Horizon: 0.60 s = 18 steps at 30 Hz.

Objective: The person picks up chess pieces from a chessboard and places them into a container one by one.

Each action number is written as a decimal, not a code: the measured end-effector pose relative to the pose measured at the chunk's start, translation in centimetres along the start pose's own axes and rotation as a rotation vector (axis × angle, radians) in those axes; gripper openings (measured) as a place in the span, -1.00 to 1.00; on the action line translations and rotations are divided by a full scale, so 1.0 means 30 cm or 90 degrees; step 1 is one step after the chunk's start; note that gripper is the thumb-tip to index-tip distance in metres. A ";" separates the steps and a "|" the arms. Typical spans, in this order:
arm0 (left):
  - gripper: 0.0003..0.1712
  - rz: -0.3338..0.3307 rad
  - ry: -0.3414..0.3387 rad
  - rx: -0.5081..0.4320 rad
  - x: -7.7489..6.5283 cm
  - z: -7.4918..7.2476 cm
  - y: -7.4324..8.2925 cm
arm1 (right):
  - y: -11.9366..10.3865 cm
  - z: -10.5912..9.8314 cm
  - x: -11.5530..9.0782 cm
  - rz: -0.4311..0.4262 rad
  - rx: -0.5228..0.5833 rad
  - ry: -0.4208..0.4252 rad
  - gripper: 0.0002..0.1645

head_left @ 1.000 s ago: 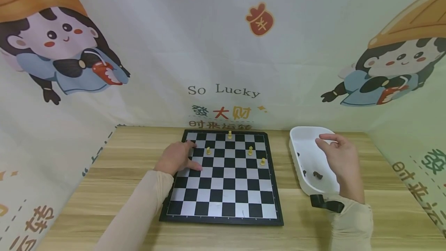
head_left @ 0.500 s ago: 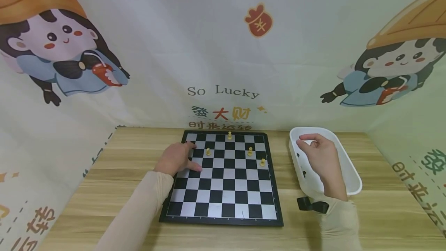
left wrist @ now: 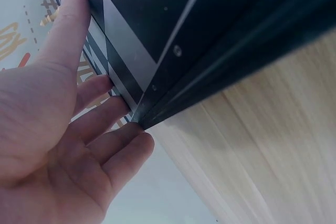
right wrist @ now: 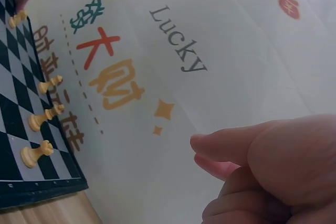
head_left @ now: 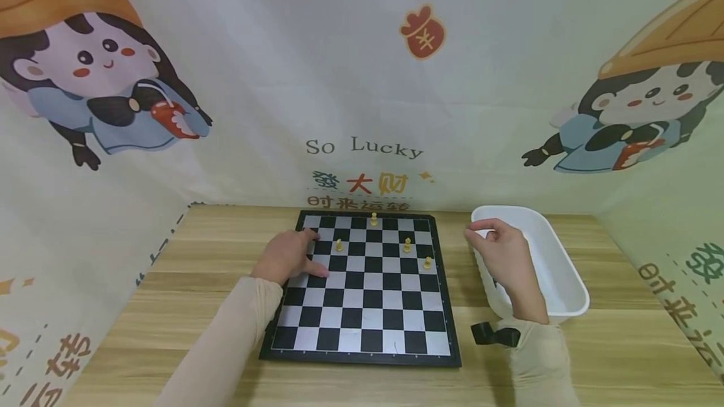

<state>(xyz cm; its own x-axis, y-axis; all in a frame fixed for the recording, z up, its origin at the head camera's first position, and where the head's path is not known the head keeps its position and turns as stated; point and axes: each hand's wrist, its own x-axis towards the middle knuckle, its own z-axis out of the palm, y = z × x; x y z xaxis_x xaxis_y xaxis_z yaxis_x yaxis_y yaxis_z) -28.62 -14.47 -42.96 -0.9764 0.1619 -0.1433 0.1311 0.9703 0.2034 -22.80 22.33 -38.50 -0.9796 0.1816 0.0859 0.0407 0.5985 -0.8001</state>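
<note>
On the checkered chessboard several yellow chess pieces stand apart near the far side, one of them a chess piece right of centre. My left hand rests on the board's left edge. Its thumb lies over the squares, while the other fingers touch the rim. My right hand hovers over the left side of a white tray. Thumb and index finger stand slightly apart, the other fingers loosely bent, and nothing shows between them. Part of the tray's inside is hidden behind this hand.
Beneath everything is a wood-grain table. A printed cloth rises behind the table and along both sides. A small dark piece shows at the tray's left side. A black strap is on the right wrist.
My right hand has moved left across the tray toward the board, its fingers much the same. The left hand, the board and the yellow pieces stay where they were.
</note>
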 end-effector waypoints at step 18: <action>0.16 0.009 0.010 0.000 0.006 0.004 -0.006 | 0.009 0.097 0.016 -0.009 0.000 -0.073 -0.64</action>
<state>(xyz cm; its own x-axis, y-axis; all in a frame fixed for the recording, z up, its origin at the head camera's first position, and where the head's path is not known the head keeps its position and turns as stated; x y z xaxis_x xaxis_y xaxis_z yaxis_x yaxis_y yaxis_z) -28.79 -14.59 -43.14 -0.9770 0.1722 -0.1260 0.1441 0.9680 0.2054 -23.83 20.31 -40.42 -0.9962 0.0826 0.0292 0.0264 0.6001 -0.7995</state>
